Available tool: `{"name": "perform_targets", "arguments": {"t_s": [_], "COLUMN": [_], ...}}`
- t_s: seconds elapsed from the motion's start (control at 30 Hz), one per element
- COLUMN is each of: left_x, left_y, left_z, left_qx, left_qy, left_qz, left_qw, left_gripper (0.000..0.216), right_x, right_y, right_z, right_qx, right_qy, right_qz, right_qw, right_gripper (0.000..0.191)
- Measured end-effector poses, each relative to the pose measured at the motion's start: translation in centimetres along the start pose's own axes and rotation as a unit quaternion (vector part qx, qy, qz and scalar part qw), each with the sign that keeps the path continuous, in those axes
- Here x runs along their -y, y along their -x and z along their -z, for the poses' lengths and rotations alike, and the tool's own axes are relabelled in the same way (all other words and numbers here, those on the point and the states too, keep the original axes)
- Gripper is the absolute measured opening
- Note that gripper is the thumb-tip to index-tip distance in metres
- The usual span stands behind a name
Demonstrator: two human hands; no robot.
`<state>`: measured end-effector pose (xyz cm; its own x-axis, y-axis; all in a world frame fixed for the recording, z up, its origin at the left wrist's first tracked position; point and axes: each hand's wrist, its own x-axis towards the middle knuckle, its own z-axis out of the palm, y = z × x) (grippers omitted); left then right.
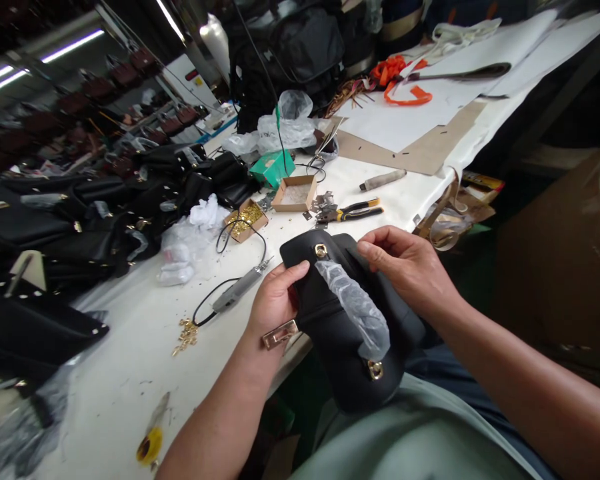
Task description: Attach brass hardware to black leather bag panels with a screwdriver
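Observation:
A small black handbag point(325, 347) rests tilted over my lap at the table's edge. Its handle point(357, 310) is wrapped in clear plastic and joined to the bag by gold rings. My left hand point(277, 293) grips the bag's near left side, thumb on top of the flap. Beside that wrist sticks out a gold metal clasp plate point(280, 334). On the far right edge of the bag, my right hand point(405, 263) pinches the black material between thumb and fingers. The fingertips of both hands are partly hidden.
On the white table point(220, 373) lie pliers point(353, 211), a grey electric tool point(240, 288) with a cord, a box of gold fittings point(246, 221), loose gold pieces point(185, 337) and a yellow-handled tool point(150, 445). Black bags point(80, 233) pile up at left; a large carton point(560, 247) stands right.

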<state>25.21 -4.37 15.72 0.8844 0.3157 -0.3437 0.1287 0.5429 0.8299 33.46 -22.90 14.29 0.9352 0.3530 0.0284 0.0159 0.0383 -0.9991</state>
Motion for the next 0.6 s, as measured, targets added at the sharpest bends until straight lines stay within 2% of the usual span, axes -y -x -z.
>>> {"name": "perform_targets", "arguments": {"t_s": [0.13, 0.33, 0.43, 0.6], "left_x": [-0.9, -2.6, -4.0, -6.0], "left_y": [-0.4, -0.6, -0.2, 1.5], "left_z": [1.2, 3.4, 5.8, 10.4], "left_qx": [-0.045, -0.08, -0.095, -0.121], "left_qy": [0.027, 0.025, -0.002, -0.047], "left_qz": [-0.01, -0.05, -0.063, -0.033], "left_qw": [0.999, 0.995, 0.993, 0.991], "left_gripper": [0.03, 0.036, 0.036, 0.037], "right_x": [-0.6, -1.7, -2.2, -4.5], "right_y": [0.2, 0.5, -0.1, -4.0], "right_z": [-0.4, -2.2, -2.9, -3.8], "right_qx": [0.026, 0.074, 0.097, 0.062], "right_qy": [0.029, 0.046, 0.055, 0.146], "right_qz": [-0.017, -0.017, -0.009, 0.014], "right_qw": [0.999, 0.996, 0.994, 0.987], "right_gripper": [0.031, 0.032, 0.033, 0.03]}}
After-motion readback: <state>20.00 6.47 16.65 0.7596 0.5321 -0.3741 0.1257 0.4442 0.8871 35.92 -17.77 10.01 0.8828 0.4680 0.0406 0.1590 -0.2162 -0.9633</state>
